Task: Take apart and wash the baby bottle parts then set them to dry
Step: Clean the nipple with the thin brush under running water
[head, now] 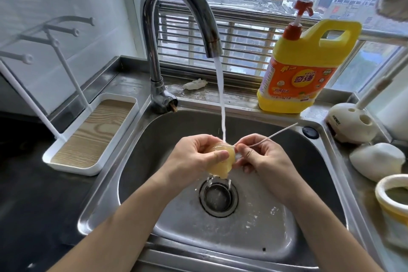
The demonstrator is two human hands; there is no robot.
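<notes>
Over the steel sink (167,132), my left hand (194,157) holds a yellowish translucent silicone nipple (221,164) under the running water from the tap (176,6). My right hand (262,154) pinches a thin white brush stick (276,134) whose end goes into the nipple's tip; the stick points up and to the right. Water runs off the nipple down to the drain (218,197).
A white drying rack (72,130) with pegs and a wood-pattern tray stands left of the sink. A yellow dish soap jug (302,73) with a red pump sits on the back ledge. White rounded bottle parts (375,161), a brush holder (351,123) and a cream-rimmed container (393,196) lie on the right counter.
</notes>
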